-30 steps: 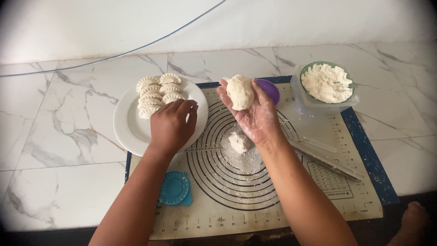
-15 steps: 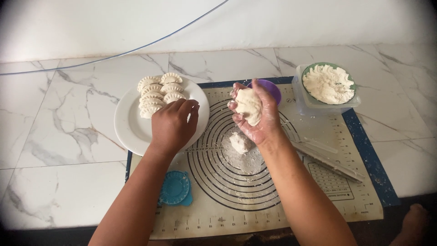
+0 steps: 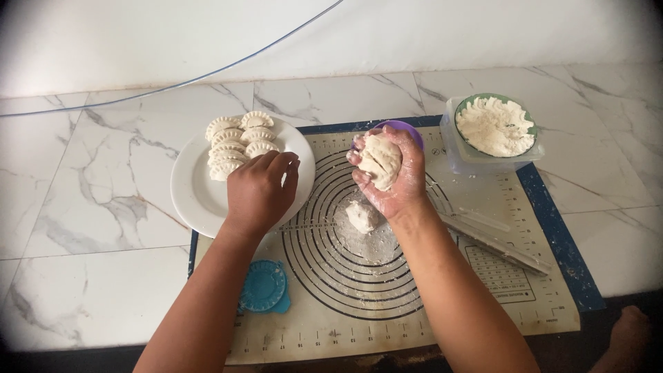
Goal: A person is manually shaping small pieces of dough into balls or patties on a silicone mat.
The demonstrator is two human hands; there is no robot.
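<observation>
My right hand (image 3: 397,179), dusted with flour, is closed around a lump of white dough (image 3: 378,160) above the baking mat (image 3: 483,276). A smaller dough piece (image 3: 361,215) lies on the floured middle of the mat's circles, just below that hand. My left hand (image 3: 261,190) rests palm down on the right part of a white plate (image 3: 197,193), fingers curled, beside several crimped raw dumplings (image 3: 238,141) stacked at the plate's top. Whether the left hand holds anything is hidden.
A green-rimmed bowl of white filling (image 3: 495,126) sits in a clear container at the mat's upper right. A purple bowl (image 3: 407,131) peeks out behind the dough. A blue dumpling press (image 3: 264,287) lies at the mat's lower left, a clear rolling pin (image 3: 494,238) to the right.
My right hand has closed its fingers over the dough lump and turned it, lowering slightly toward the mat. The left hand has stayed on the plate.
</observation>
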